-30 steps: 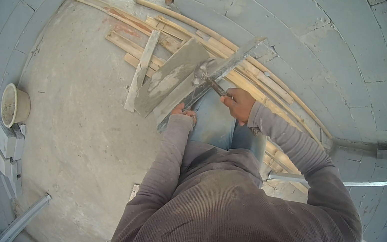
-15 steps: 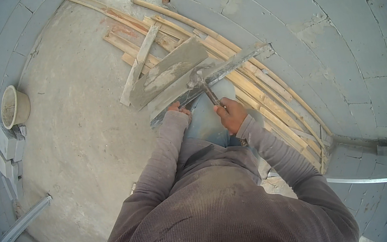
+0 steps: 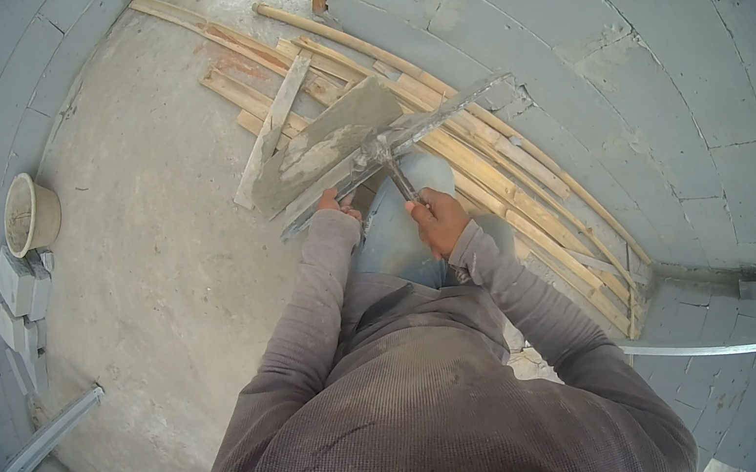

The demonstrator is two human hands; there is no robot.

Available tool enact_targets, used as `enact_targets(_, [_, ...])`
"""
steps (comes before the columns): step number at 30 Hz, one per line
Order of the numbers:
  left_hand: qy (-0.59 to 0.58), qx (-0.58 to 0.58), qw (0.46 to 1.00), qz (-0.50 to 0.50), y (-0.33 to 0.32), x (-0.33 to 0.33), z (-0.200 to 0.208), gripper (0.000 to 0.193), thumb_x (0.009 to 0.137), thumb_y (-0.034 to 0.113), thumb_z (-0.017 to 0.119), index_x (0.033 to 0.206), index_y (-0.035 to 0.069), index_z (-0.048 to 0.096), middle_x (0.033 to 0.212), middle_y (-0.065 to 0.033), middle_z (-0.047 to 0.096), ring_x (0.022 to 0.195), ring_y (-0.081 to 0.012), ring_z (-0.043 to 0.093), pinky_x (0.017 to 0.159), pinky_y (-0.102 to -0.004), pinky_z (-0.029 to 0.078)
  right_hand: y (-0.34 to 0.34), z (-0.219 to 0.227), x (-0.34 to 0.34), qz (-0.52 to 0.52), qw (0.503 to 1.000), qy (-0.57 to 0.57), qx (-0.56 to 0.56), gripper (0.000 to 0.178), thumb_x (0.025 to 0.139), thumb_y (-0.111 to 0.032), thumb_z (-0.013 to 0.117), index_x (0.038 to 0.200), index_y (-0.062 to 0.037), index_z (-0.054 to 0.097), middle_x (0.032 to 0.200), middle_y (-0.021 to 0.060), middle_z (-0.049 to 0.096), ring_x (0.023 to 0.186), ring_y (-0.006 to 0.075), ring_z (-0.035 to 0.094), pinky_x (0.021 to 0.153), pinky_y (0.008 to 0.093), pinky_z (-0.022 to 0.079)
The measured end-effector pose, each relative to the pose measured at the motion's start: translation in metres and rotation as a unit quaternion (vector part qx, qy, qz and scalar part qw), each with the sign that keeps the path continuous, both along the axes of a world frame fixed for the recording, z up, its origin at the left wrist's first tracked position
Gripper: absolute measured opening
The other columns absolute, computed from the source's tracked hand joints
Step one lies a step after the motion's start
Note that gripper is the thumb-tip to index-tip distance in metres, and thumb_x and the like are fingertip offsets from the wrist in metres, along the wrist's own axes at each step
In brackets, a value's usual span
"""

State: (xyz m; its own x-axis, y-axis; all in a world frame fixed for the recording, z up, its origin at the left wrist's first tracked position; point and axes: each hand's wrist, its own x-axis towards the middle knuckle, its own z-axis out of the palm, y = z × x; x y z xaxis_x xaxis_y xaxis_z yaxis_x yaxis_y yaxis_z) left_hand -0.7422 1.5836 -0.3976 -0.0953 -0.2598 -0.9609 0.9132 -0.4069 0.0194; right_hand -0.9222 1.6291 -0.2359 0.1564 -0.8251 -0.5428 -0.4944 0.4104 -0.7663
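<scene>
My right hand [image 3: 438, 222] is wrapped around the handle of a hammer [image 3: 403, 179]. The hammer's head lies against a long, narrow, cement-stained grey plank [image 3: 447, 109], which slants from lower left to upper right. At the plank's near left end, my left hand [image 3: 337, 205] grips its edge, with the fingers partly hidden. Just beyond the plank, a flat grey board [image 3: 324, 144] with smeared cement rests tilted. My knee in blue trousers [image 3: 412, 201] is bent under the hammer.
Wooden strips and poles [image 3: 499, 187] lie in a pile along the grey block wall [image 3: 609, 71] on the right. A short wooden slat [image 3: 275, 132] crosses them. At left stand a pale bucket [image 3: 32, 214] and stacked blocks [image 3: 23, 292]. A metal channel [image 3: 50, 441] juts out at lower left.
The plank has shifted slightly left and turned, so that less of its broad face shows. Both hands and the hammer have moved a little left with it.
</scene>
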Motion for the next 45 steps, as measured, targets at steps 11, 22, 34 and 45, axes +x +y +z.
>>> enact_targets(11, [0.074,0.033,0.996,-0.029,0.012,0.006,-0.014,0.023,0.087,0.023,0.061,0.102,0.01,0.05,0.084,-0.0109,0.063,0.043,-0.0094,0.028,0.038,-0.0242,0.027,-0.042,0.098,-0.003,-0.132,0.968,-0.049,-0.206,0.028,0.098,-0.027,0.051,0.086,-0.0012,0.049,0.051,0.0034,0.048,0.033,0.0114,0.042,0.033,0.0282,0.035])
enact_targets(22, [-0.016,0.08,0.996,-0.033,0.021,-0.006,-0.008,0.027,0.083,0.02,0.068,0.098,0.013,0.046,0.066,-0.002,0.034,0.045,-0.0131,0.028,0.038,-0.0274,0.025,-0.035,0.059,0.003,0.047,0.997,0.054,-0.003,0.032,0.096,-0.03,0.052,0.085,-0.0003,0.05,0.053,0.0054,0.05,0.036,0.0152,0.049,0.037,0.0306,0.04])
enact_targets(34, [-0.019,0.041,0.998,-0.05,0.006,-0.007,-0.009,0.026,0.084,0.022,0.068,0.094,0.006,0.049,0.065,-0.002,0.036,0.046,-0.0115,0.031,0.038,-0.0259,0.027,-0.004,0.017,-0.005,-0.055,0.997,0.01,0.06,0.029,0.095,-0.026,0.055,0.083,-0.0006,0.049,0.051,0.007,0.049,0.035,0.0179,0.048,0.036,0.0331,0.039])
enact_targets(45, [-0.022,0.034,0.997,-0.064,0.016,-0.008,-0.027,0.027,0.084,0.024,0.068,0.097,0.013,0.047,0.062,-0.0012,0.032,0.045,-0.0121,0.029,0.038,-0.0275,0.027,0.009,-0.017,-0.006,-0.049,0.996,0.029,-0.071,0.028,0.097,-0.027,0.051,0.086,-0.0018,0.048,0.052,0.0027,0.046,0.035,0.0118,0.043,0.032,0.0273,0.034])
